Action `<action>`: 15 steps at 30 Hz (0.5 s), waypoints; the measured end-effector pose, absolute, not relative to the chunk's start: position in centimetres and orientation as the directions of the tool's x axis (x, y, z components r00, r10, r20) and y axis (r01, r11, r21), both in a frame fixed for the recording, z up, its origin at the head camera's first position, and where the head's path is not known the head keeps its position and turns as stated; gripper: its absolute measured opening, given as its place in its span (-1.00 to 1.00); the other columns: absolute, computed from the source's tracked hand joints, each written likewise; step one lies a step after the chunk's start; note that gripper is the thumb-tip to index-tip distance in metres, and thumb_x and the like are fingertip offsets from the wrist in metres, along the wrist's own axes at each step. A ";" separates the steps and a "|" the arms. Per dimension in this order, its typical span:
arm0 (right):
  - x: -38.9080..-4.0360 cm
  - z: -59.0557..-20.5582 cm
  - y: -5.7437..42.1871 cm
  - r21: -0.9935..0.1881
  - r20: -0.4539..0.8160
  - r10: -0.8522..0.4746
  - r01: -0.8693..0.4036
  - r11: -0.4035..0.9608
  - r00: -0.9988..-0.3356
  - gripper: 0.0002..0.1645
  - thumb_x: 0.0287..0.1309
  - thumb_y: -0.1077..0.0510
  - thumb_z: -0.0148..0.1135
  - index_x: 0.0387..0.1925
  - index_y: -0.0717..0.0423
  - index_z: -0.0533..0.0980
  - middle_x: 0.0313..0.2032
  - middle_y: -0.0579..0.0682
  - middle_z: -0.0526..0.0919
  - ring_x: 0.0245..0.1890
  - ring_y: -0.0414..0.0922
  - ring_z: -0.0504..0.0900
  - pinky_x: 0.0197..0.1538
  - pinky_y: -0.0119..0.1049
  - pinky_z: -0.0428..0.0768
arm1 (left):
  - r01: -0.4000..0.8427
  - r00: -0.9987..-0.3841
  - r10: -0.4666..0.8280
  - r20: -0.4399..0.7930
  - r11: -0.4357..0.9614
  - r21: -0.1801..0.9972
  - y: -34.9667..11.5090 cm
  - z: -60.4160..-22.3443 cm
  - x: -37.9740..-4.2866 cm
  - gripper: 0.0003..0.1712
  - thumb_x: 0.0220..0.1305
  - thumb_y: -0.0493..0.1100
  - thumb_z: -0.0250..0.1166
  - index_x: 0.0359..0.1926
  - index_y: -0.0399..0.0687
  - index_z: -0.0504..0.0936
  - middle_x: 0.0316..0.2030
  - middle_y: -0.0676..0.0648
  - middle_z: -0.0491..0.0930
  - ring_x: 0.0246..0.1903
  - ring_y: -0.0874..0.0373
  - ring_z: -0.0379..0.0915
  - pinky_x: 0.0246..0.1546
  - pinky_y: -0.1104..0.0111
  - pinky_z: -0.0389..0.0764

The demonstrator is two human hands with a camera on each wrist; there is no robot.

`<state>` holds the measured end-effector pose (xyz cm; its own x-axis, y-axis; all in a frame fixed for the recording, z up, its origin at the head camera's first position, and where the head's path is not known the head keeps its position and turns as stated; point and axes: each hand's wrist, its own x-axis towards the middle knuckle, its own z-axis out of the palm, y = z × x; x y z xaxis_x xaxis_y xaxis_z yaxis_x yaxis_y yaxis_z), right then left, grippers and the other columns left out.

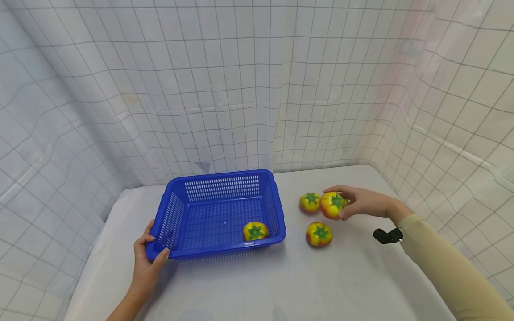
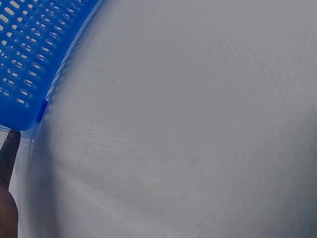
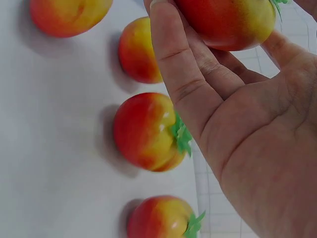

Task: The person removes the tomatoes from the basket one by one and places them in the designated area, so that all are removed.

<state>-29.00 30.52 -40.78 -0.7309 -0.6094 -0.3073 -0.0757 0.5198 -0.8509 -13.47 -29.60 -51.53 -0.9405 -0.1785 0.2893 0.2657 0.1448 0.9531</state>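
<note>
My left hand (image 1: 145, 267) grips the near left corner of a blue plastic basket (image 1: 217, 252), thumb along the front rim and fingers at the left side. In the left wrist view only a slice of that hand (image 2: 7, 168) shows, under the basket corner (image 2: 20, 116). Over at the right, my right hand (image 1: 361, 203) holds a red-and-yellow tomato (image 1: 331, 206) with a green leafy top. The right wrist view has the same tomato (image 3: 230, 22) between the fingers. Two similar tomatoes lie close by, one to its left (image 1: 309, 203) and one nearer me (image 1: 319, 235).
Inside the basket, a tomato (image 1: 255, 231) sits at the near right corner. Several tomatoes (image 3: 146, 131) show on the white tabletop (image 3: 54, 148) in the right wrist view. Gridded white curtains (image 1: 241, 89) stand behind the table and along both sides.
</note>
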 end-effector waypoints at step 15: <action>-26.3 -43.5 33.7 -0.854 -0.375 -0.548 0.047 0.519 -0.748 -0.08 0.19 0.07 0.41 0.52 -0.08 0.21 0.52 0.27 0.03 0.15 0.11 0.56 0.16 -0.16 0.55 | 0.255 -0.944 -0.178 0.278 0.145 0.956 -29.7 -51.5 -13.5 -0.49 0.43 -0.44 0.10 0.13 0.10 0.08 0.63 0.06 -0.20 0.54 -0.03 -0.17 0.16 0.71 0.29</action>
<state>-26.34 33.68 -43.54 -0.7480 -0.5478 -0.3746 0.0475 0.5189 -0.8535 -13.53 -29.66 -51.48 -0.9438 -0.1783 0.2783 0.2547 0.1446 0.9562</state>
